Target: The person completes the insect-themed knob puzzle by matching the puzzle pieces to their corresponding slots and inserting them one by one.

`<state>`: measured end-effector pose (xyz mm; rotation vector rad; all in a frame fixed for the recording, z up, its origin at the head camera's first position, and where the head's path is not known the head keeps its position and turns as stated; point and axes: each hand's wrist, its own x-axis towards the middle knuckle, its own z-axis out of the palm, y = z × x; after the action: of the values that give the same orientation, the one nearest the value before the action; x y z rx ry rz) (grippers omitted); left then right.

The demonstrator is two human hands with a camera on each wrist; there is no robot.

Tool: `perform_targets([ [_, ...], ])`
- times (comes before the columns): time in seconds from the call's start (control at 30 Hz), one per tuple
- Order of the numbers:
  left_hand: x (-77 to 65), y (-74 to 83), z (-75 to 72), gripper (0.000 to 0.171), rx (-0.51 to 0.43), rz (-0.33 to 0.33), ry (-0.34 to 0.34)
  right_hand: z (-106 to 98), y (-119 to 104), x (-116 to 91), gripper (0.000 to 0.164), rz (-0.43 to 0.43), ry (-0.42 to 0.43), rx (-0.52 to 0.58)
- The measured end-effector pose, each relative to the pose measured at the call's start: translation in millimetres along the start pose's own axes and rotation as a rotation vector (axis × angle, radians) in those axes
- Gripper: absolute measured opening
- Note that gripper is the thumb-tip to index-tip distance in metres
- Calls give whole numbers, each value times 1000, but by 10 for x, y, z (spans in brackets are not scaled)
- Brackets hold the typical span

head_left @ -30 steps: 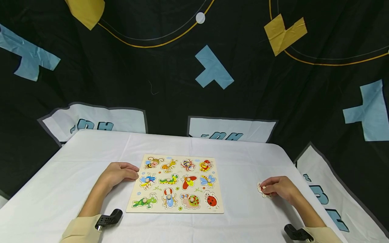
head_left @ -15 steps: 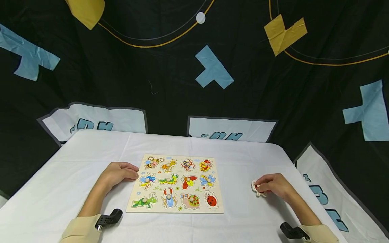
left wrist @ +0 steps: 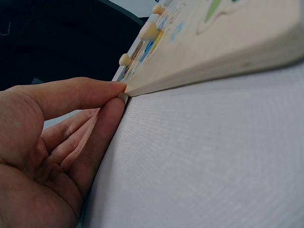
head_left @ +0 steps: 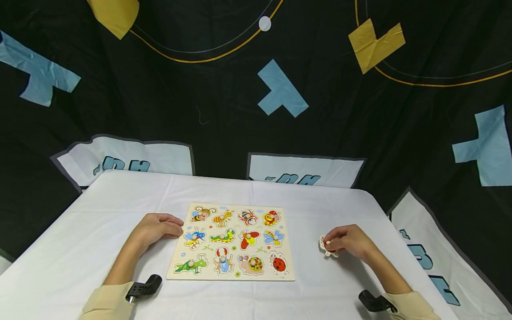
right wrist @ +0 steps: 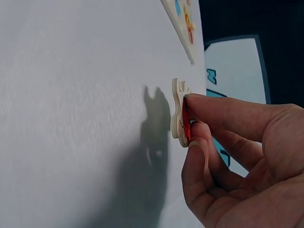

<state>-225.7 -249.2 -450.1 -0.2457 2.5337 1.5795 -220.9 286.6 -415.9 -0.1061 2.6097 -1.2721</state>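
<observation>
A wooden insect peg puzzle board (head_left: 257,252) lies flat on the white table in the head view. At its left edge, my left hand (head_left: 157,230) holds the rim; the left wrist view shows thumb and index fingertips meeting at the board's side (left wrist: 228,71). To the board's right, my right hand (head_left: 352,242) pinches a small puzzle piece (head_left: 330,252) with a pale wood outline and a red face (right wrist: 185,121). The piece is raised off the table, tilted, its shadow apart from it. My fingers hide much of its picture. The ladybug picture (head_left: 278,264) on the board shows no knob.
The white tablecloth (head_left: 312,213) spreads around the board and under both hands. A black curtain (head_left: 224,98) with blue and yellow tape hangs behind the table. A black wrist camera (head_left: 144,288) sits on the left cuff, another camera (head_left: 376,302) on the right.
My right hand has moved left towards the board, carrying the puzzle piece with it. The left hand and the board have stayed where they were.
</observation>
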Motion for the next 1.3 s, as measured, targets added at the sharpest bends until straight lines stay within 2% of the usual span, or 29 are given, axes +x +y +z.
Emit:
perform_targets([
  [0.97, -3, -5, 6, 37, -2, -7, 9, 530, -338, 125, 15, -40, -62, -43],
  [1.3, -2, -6, -5, 38, -7, -8, 3, 644, -454, 124, 16, -108, -110, -9],
])
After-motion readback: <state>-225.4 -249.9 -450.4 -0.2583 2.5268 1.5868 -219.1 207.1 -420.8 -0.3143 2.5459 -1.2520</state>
